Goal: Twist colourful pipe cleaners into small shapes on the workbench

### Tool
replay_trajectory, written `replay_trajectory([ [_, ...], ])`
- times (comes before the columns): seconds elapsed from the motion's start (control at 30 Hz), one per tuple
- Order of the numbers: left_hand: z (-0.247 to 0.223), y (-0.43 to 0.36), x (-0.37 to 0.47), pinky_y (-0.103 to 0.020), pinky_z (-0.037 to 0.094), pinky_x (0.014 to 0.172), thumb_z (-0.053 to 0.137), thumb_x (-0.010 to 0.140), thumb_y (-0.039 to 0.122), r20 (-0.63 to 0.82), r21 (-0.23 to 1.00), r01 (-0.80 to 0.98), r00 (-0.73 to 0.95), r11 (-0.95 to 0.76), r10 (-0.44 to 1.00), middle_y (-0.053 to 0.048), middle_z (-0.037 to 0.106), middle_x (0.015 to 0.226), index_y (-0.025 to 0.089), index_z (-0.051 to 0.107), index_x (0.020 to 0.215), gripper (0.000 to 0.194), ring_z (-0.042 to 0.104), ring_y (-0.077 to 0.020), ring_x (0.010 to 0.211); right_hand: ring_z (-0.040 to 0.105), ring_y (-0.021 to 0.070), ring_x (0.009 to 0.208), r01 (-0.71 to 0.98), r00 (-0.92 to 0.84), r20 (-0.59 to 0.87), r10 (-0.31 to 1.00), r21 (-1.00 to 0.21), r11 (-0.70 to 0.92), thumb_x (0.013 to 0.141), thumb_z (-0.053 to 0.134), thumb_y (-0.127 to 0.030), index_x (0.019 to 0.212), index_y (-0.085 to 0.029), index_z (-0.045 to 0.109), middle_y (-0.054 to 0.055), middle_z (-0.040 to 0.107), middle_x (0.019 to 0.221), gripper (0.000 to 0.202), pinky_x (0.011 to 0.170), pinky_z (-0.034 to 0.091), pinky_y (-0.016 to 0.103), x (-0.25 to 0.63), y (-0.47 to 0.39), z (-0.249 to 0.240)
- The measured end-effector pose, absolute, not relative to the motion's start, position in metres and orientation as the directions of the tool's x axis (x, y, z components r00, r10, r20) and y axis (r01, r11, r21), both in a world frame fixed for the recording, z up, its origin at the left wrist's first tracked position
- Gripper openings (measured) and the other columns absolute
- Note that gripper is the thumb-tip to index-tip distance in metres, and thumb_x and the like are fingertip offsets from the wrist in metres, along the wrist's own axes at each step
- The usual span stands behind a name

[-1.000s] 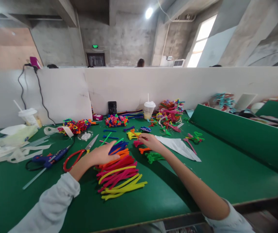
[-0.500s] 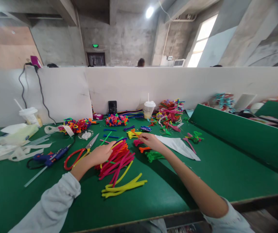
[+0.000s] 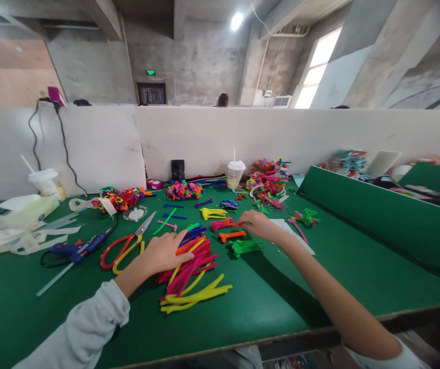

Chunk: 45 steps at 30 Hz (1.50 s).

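So the near part of the green desk [image 3: 243, 312] is pretty plain, then you hit the loose yellow sticks [image 3: 197, 296] at the near end of a fuzzy, multicolored pile [image 3: 191, 266]. The left hand [image 3: 164, 252] is lying palm down over the left side of that pile, fingers a bit spread. Can't tell if they're actually gripping any, tbh. Just left of it are the scissors [image 3: 142, 233], blades pointing far and slightly right, and further left there's a blue glue gun [image 3: 78, 251].

Right of the pile you've got little bundles going near to far: a green bundle [image 3: 246, 248], an orange bundle [image 3: 233, 236], a pink bundle [image 3: 223, 224] and a yellow bundle [image 3: 213, 213]. The right hand [image 3: 259, 225] is up by the pink one, fingers pinched narrow on a small orange piece [image 3: 234, 224]. Some white paper [image 3: 299, 238] sits on the desk, partly behind that forearm.

Farther back there's a bumpy colorful cluster [image 3: 184, 190], a lidded cup [image 3: 236, 175] with a straw, and a big tangled heap [image 3: 268, 179] right of it, all in front of a white partition [image 3: 204, 130].
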<state>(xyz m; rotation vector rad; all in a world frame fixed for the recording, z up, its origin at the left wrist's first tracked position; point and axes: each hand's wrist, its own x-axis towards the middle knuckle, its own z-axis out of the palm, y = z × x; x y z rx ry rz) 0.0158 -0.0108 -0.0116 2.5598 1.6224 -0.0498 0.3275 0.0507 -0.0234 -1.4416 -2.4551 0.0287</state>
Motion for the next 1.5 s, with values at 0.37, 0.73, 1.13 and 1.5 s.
replay_trajectory([
  [0.37, -0.014, -0.008, 0.013, -0.041, 0.039, 0.085, 0.028, 0.075, 0.066, -0.069, 0.081, 0.899, 0.436, -0.43, 0.897, -0.014, 0.046, 0.126, 0.025, 0.025, 0.133, 0.071, 0.044, -0.03, 0.113, 0.052, 0.0179, 0.084, 0.811, -0.572, 0.2, 0.796, -0.005, 0.585, 0.082, 0.042, -0.019, 0.091, -0.023, 0.065, 0.007, 0.059, 0.089, 0.024, 0.074, 0.034, 0.029, 0.319, 0.047, -0.038],
  [0.73, -0.02, -0.005, 0.011, -0.043, 0.039, 0.086, 0.024, 0.076, 0.066, -0.048, 0.081, 0.886, 0.462, -0.457, 0.886, -0.013, 0.045, 0.128, 0.025, 0.025, 0.134, 0.071, 0.041, -0.0304, 0.116, 0.053, 0.018, 0.085, 0.817, -0.552, 0.215, 0.806, -0.055, 0.574, 0.08, 0.046, -0.022, 0.091, -0.022, 0.063, 0.007, 0.06, 0.088, 0.02, 0.076, 0.034, 0.029, 0.321, 0.039, -0.039],
  [1.13, -0.001, -0.012, 0.011, -0.042, 0.035, 0.093, 0.031, 0.078, 0.06, -0.069, 0.116, 0.886, 0.459, -0.45, 0.886, -0.008, 0.039, 0.134, 0.027, 0.027, 0.131, 0.063, 0.039, -0.0268, 0.119, 0.053, 0.0181, 0.078, 0.744, -0.319, 0.616, 0.72, -0.307, 0.593, 0.082, 0.031, -0.013, 0.09, -0.018, 0.058, 0.006, 0.059, 0.077, 0.029, 0.071, 0.042, 0.031, 0.317, 0.035, -0.006],
  [1.5, -0.004, -0.024, 0.009, -0.05, 0.029, 0.094, 0.044, 0.055, 0.076, -0.194, 0.123, 0.859, 0.512, -0.497, 0.837, -0.015, 0.015, 0.143, 0.027, 0.008, 0.137, 0.102, 0.028, -0.0361, 0.124, 0.053, 0.0168, 0.083, 0.615, -0.561, 0.551, 0.618, -0.223, 0.756, 0.082, 0.036, -0.009, 0.087, -0.017, 0.057, 0.007, 0.06, 0.084, 0.023, 0.074, 0.043, 0.03, 0.241, 0.005, 0.002],
])
